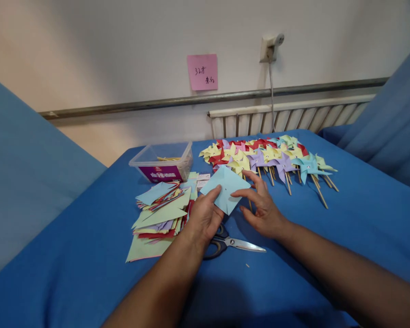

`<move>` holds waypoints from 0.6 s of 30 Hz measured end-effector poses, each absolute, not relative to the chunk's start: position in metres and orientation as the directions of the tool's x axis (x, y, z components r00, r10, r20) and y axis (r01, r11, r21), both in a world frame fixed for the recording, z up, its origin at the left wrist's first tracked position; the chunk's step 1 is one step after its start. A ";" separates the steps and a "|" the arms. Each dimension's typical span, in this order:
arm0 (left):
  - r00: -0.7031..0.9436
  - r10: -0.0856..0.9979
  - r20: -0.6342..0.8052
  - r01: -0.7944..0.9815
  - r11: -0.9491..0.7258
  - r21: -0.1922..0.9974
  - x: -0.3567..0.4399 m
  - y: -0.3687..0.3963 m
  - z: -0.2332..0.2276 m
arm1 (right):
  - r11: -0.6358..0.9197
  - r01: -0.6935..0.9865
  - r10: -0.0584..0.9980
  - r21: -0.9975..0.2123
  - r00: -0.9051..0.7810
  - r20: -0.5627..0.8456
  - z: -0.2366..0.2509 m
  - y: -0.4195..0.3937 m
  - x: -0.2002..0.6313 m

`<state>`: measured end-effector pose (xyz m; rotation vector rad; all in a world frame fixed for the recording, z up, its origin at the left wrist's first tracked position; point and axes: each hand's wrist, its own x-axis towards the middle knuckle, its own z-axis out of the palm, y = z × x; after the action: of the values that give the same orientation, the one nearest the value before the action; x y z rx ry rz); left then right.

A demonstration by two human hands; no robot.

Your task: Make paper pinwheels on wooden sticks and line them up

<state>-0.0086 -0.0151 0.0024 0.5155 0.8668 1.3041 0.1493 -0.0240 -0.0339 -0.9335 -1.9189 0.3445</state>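
My left hand (203, 216) grips the lower left edge of a light blue paper square (225, 187), holding it just above the blue table (345, 214). My right hand (264, 207) has its fingers spread, and its fingertips touch the right side of the same square. Grey-handled scissors (234, 243) lie on the cloth right below my hands, partly hidden under my left wrist. A pile of cut coloured paper squares (162, 212) sits to the left of my left hand.
Several finished paper pinwheels on wooden sticks (269, 159) lie in a heap behind my hands. A clear plastic box (164, 161) stands at the back left. A pink note (202, 72), a wall socket (269, 45) and a radiator (294, 118) are on the wall.
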 end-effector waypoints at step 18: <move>0.103 0.955 -0.279 -0.536 0.290 0.793 -0.001 -0.020 0.001 | 0.516 0.365 0.843 -0.775 -0.057 0.535 -0.038 -0.016 0.150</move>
<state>-0.0012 -0.0198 0.0006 0.5820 0.8959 1.1958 0.1501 -0.0158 -0.0376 -1.0437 -1.6501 0.5387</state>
